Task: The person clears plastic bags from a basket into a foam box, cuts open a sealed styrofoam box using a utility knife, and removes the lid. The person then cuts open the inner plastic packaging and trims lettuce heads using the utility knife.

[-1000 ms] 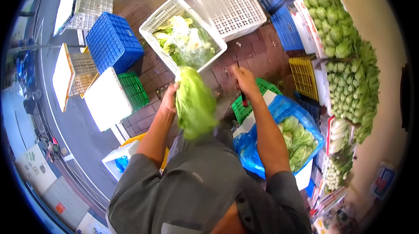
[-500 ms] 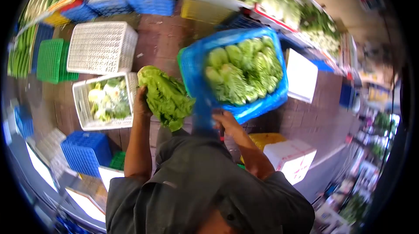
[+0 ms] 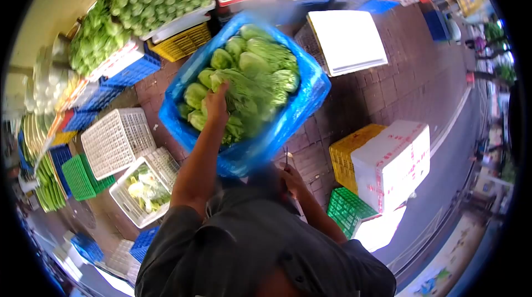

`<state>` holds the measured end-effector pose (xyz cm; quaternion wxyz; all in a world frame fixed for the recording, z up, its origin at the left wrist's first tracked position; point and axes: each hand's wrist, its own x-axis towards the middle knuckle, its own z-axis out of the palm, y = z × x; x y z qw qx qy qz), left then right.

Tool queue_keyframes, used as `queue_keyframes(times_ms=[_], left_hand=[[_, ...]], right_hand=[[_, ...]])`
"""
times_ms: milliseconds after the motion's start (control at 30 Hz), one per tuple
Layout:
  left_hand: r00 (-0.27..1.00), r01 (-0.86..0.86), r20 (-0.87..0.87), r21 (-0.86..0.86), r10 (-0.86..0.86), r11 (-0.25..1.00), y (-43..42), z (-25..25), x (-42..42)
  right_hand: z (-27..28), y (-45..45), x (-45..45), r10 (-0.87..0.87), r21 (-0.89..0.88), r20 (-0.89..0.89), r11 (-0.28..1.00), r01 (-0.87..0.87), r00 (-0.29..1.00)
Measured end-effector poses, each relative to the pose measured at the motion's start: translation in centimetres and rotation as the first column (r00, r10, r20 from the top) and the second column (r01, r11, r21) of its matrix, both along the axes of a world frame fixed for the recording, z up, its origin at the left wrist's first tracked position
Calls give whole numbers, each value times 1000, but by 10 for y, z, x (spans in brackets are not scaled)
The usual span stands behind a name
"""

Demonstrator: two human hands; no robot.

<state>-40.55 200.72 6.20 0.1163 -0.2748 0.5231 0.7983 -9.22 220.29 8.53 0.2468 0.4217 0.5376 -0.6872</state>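
Note:
My left hand (image 3: 217, 103) is closed around the base end of a leafy head of lettuce (image 3: 239, 93), over a crate lined with blue plastic (image 3: 191, 78). Several more heads of lettuce (image 3: 255, 53) fill that crate, their pale bases mostly toward the upper left. The held head's leaves spread over the pile, and blur hides where they end. Low on the right, close to my body, my right hand (image 3: 291, 179) grips a knife (image 3: 286, 157) with its thin dark blade pointing up. My fingers cover most of its handle.
Left of the lined crate are a white basket (image 3: 119, 139), another holding trimmed leaves (image 3: 124, 200) and a green crate (image 3: 83, 178). Rightward stand a white foam box (image 3: 396, 158), a yellow crate (image 3: 354, 150) and a white-topped box (image 3: 349, 42). Vegetable stalls (image 3: 160, 0) line the far side.
My left hand has carried the lettuce from beside the crate to above the pile in it. The view has turned rightward. My right hand stays near my body with the knife.

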Motion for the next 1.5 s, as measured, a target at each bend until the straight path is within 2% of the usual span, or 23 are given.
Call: queue_keyframes(times_ms=[67,167,267,333,433,467,533,567,600,633,667,733,767,800,833,900,1000,1100,1133,1167,1233,1333,1500], left_hand=[[962,135,263,-224,-74,965,18,7,-15],[876,367,443,-351,-192,862,32,18,-28],[851,404,489,-377,-192,834,28,-1,-36],[837,416,502,-323,-218,850,24,1,-44],[831,535,370,-324,-416,781,-5,-12,-42],[809,586,260,-423,-527,691,-12,6,-31],[806,403,-14,-720,-592,565,-25,-9,-15],[759,479,-98,-587,-644,653,-22,10,11],[732,538,-133,-489,-668,687,-9,35,48],[600,730,-91,-344,-795,590,-8,43,72],[305,870,-76,-383,-949,310,-10,46,97],[32,913,-33,-406,-999,43,-4,62,167],[-81,959,40,-267,-996,-89,-12,42,189],[-152,988,41,-5,-988,-152,-7,86,214],[-198,959,-93,185,-976,-213,-9,101,226],[-185,959,-102,201,-977,-202,-16,104,238],[-392,890,-52,231,-919,-393,-23,110,241],[-473,867,-49,149,-880,-475,-25,115,266],[-423,893,-73,133,-903,-429,-26,111,277],[-408,912,-63,21,-911,-410,-22,116,286],[-490,853,-100,-262,-866,-452,-13,141,306],[-542,805,-127,-365,-831,-469,0,138,338],[-651,702,-79,-442,-755,-559,21,134,396]], right_hand=[[-10,10,22,44,177,-15,983,-40,999],[-42,15,54,165,365,-140,925,-104,976],[-36,7,71,156,340,-280,939,-54,947],[-5,4,65,-56,217,-121,973,82,991],[-23,-12,90,-42,381,-168,919,104,985],[-14,-15,92,24,427,-187,903,59,982],[33,-22,82,-52,439,-173,890,124,984],[60,-29,76,-188,406,-154,883,236,970],[60,-38,75,-349,360,-156,851,382,924],[60,-48,73,-488,309,-163,800,514,858],[70,-58,69,-583,221,-269,737,639,766],[97,-77,57,-681,41,-402,654,755,612],[104,-83,56,-702,-30,-433,638,769,566],[99,-94,62,-732,-98,-407,629,771,546],[75,-107,60,-668,16,-544,597,802,508],[79,-121,73,-673,52,-567,547,835,476],[115,-133,92,-844,-275,-500,368,888,195],[122,-144,107,-860,-346,-506,274,897,67],[121,-146,111,-886,-401,-463,215,890,6],[117,-146,115,-884,-458,-460,153,876,-86],[114,-143,131,-853,-347,-516,126,929,-77],[113,-142,158,-854,-291,-509,50,955,-110],[100,-128,226,-878,-565,-315,-133,815,-361]])
